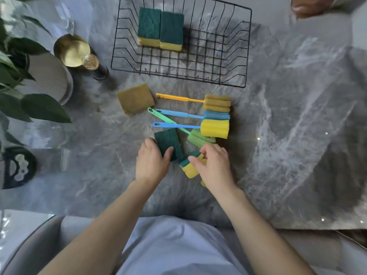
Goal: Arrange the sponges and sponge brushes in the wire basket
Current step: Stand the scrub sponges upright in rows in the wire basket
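A black wire basket point(234, 62) stands at the far side of the grey marble table, with two green-and-yellow sponges point(160, 29) side by side in its back left. Near me, my left hand point(152, 162) grips a green-topped sponge point(167, 142) between thumb and fingers. My right hand point(215, 165) closes on another green-and-yellow sponge point(189, 167), partly hidden under the fingers. Between hands and basket lie several sponge brushes: a yellow-handled one point(217, 103), a blue one point(216, 115), a blue-handled one with a yellow head point(215, 129) and a green one point(196, 137). A brownish sponge point(136, 98) lies to their left.
At the left stand a potted plant point(29, 80) in a ribbed white pot, a gold bowl-shaped lamp point(72, 50) and a dark round object point(18, 167). Another person's hand point(311, 5) shows at the top right. The table's near edge runs just below my forearms.
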`<act>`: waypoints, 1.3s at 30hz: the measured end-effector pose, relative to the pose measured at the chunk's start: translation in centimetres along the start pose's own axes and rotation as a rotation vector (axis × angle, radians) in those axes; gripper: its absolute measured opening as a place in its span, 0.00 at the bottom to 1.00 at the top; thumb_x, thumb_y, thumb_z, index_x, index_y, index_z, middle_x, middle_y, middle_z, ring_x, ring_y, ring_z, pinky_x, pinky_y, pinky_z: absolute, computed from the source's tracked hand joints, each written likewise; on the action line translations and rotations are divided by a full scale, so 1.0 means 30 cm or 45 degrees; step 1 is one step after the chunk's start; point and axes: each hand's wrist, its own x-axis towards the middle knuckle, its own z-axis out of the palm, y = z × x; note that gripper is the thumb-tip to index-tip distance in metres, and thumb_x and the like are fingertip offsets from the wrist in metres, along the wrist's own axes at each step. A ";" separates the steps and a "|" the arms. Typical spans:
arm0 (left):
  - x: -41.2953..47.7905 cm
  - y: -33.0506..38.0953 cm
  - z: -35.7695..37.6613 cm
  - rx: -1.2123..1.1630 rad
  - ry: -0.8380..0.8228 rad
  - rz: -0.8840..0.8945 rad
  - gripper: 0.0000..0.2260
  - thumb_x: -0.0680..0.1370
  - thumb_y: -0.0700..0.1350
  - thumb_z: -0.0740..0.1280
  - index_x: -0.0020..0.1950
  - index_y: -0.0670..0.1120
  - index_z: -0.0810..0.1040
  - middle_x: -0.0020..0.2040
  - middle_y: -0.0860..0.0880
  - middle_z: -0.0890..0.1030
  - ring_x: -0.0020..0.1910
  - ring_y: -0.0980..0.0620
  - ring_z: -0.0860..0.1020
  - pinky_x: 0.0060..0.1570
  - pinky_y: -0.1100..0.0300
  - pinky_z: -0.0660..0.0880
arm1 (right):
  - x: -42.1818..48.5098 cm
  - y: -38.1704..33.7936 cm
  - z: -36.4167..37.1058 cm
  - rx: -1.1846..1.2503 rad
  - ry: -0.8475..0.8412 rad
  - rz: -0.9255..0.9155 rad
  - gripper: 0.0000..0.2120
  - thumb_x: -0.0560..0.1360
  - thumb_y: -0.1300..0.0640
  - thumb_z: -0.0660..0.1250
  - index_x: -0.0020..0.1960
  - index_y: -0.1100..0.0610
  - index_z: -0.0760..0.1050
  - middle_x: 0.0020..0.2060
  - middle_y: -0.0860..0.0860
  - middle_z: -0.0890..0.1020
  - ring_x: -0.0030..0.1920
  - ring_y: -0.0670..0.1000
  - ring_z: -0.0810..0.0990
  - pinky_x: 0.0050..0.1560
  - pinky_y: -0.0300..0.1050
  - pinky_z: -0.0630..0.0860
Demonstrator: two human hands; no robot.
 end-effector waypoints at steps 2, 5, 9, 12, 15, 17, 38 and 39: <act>0.000 -0.002 -0.001 -0.053 0.009 0.007 0.17 0.79 0.52 0.70 0.52 0.42 0.67 0.51 0.39 0.77 0.52 0.37 0.76 0.45 0.47 0.73 | -0.016 0.020 -0.011 0.006 -0.040 0.073 0.14 0.71 0.47 0.74 0.48 0.53 0.74 0.42 0.46 0.72 0.47 0.56 0.75 0.45 0.50 0.73; 0.006 -0.004 -0.003 -0.153 -0.003 -0.060 0.15 0.79 0.49 0.70 0.53 0.43 0.66 0.51 0.40 0.78 0.49 0.40 0.77 0.40 0.52 0.70 | -0.032 0.038 -0.026 -0.103 -0.155 0.154 0.15 0.72 0.49 0.72 0.54 0.55 0.75 0.47 0.51 0.78 0.51 0.57 0.77 0.47 0.50 0.74; 0.010 -0.001 0.000 -0.268 -0.013 -0.119 0.13 0.79 0.46 0.70 0.55 0.45 0.66 0.47 0.45 0.80 0.45 0.46 0.78 0.33 0.58 0.68 | -0.026 0.036 -0.028 -0.146 -0.270 0.271 0.19 0.73 0.48 0.74 0.59 0.54 0.75 0.53 0.53 0.82 0.53 0.56 0.80 0.44 0.46 0.73; 0.003 0.001 -0.003 -0.382 -0.005 -0.178 0.12 0.80 0.45 0.70 0.56 0.47 0.67 0.41 0.53 0.79 0.42 0.52 0.79 0.32 0.62 0.69 | -0.015 0.024 -0.018 -0.165 -0.285 0.292 0.18 0.73 0.47 0.74 0.59 0.53 0.76 0.54 0.53 0.83 0.53 0.56 0.81 0.42 0.45 0.69; -0.007 -0.002 -0.023 -0.460 0.016 -0.211 0.12 0.80 0.45 0.70 0.58 0.48 0.68 0.40 0.53 0.79 0.41 0.56 0.79 0.33 0.64 0.69 | -0.009 0.016 -0.029 -0.145 -0.334 0.308 0.17 0.75 0.48 0.73 0.60 0.53 0.77 0.55 0.52 0.83 0.54 0.56 0.81 0.45 0.46 0.73; -0.008 0.004 -0.052 -0.495 0.041 -0.194 0.12 0.79 0.46 0.70 0.59 0.49 0.69 0.40 0.51 0.79 0.40 0.57 0.79 0.34 0.63 0.69 | -0.002 0.010 -0.062 -0.068 -0.359 0.331 0.17 0.75 0.48 0.72 0.61 0.54 0.78 0.54 0.52 0.83 0.55 0.56 0.81 0.52 0.50 0.78; 0.775 0.683 -0.225 -0.611 -0.065 0.111 0.17 0.79 0.48 0.71 0.64 0.44 0.73 0.58 0.42 0.80 0.56 0.44 0.81 0.58 0.46 0.80 | 0.674 -0.035 -0.468 0.740 0.516 0.181 0.08 0.78 0.56 0.69 0.55 0.51 0.72 0.41 0.44 0.79 0.40 0.39 0.78 0.41 0.34 0.71; 0.813 0.695 -0.209 -0.590 -0.077 0.111 0.16 0.79 0.48 0.71 0.64 0.45 0.73 0.58 0.43 0.80 0.55 0.44 0.80 0.55 0.49 0.80 | 0.712 -0.035 -0.465 0.721 0.519 0.183 0.08 0.78 0.55 0.69 0.56 0.51 0.72 0.41 0.44 0.79 0.40 0.40 0.77 0.40 0.33 0.70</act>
